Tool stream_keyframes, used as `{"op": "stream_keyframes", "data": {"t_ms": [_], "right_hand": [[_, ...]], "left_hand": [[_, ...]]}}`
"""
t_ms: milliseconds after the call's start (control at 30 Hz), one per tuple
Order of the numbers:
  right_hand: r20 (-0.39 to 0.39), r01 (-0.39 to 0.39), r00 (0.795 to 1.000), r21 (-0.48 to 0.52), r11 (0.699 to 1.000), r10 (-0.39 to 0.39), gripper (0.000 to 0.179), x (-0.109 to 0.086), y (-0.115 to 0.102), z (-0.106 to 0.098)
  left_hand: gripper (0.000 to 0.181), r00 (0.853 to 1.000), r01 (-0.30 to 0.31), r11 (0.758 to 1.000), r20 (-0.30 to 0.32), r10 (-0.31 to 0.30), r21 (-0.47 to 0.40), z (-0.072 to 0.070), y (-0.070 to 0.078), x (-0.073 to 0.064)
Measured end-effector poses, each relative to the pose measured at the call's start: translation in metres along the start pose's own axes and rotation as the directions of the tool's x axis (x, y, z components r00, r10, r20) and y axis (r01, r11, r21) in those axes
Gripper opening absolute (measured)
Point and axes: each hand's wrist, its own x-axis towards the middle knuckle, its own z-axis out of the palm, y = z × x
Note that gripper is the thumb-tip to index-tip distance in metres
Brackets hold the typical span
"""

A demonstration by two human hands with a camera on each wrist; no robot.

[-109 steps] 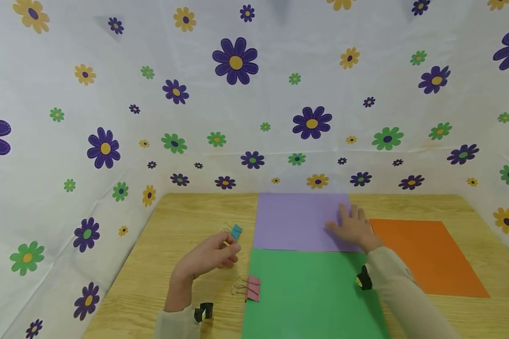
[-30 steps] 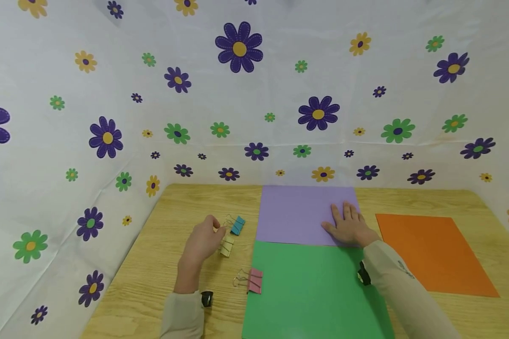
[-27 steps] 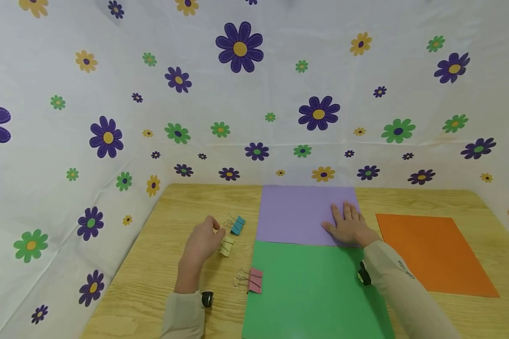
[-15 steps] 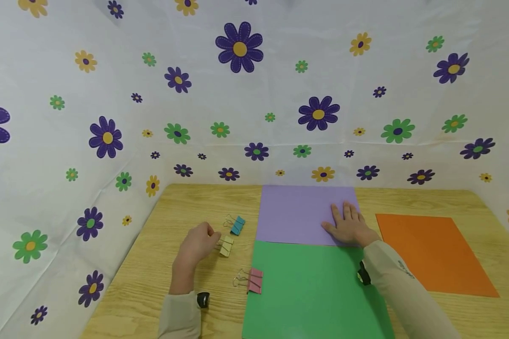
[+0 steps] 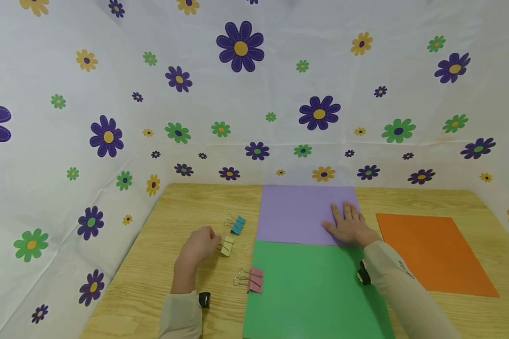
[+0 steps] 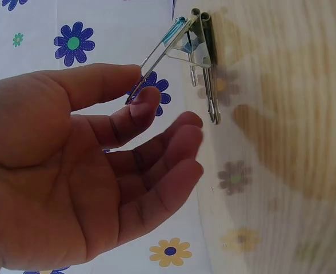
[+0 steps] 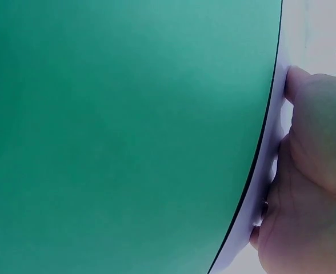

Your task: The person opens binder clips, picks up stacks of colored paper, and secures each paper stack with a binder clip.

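Note:
In the head view, my left hand [image 5: 198, 246] is at the handle end of a small yellow binder clip [image 5: 226, 246] on the table. The left wrist view shows the thumb and index finger pinching the tip of one wire handle [image 6: 152, 69], while the other fingers curve loosely. A blue binder clip [image 5: 238, 225] lies just beyond it. Nearer me, a pink binder clip [image 5: 255, 280] overlaps the left edge of a green sheet [image 5: 314, 292]. My right hand [image 5: 351, 229] rests with spread fingers on a purple sheet [image 5: 294, 214], which meets the green sheet's far edge.
An orange sheet [image 5: 437, 254] lies on the wooden table [image 5: 140, 282] to the right, partly behind my right sleeve [image 5: 400, 282]. A white flower-patterned cloth [image 5: 280, 89] rises behind the table and along its sides.
My left hand has come from beside the blue clip to the yellow clip's handle, shifting slightly left and nearer me lately. The right hand has settled flat on the purple sheet.

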Motion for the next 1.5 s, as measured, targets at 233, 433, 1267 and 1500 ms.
{"op": "stream_keyframes", "data": {"t_ms": [233,433,1267,1500], "right_hand": [[-0.002,0.006,1.000,0.004,1.000,-0.006,0.082,-0.004,-0.007,-0.004],[-0.018,0.013,1.000,-0.003,1.000,-0.013,0.089,0.004,0.005,0.005],[0.028,-0.010,1.000,0.021,1.000,0.010,0.088,0.000,-0.003,-0.005],[0.027,-0.003,1.000,0.034,0.999,0.002,0.090,0.007,0.005,-0.001]], "left_hand": [[0.029,1.000,0.003,1.000,0.003,-0.003,0.001,0.000,0.000,-0.001],[0.026,1.000,-0.020,1.000,-0.009,0.020,-0.005,-0.003,0.003,-0.004],[0.020,0.985,-0.127,0.878,0.045,0.166,-0.462,-0.005,-0.008,0.006],[0.019,0.980,-0.023,0.582,0.097,0.174,-0.813,-0.004,-0.010,0.013]]}}
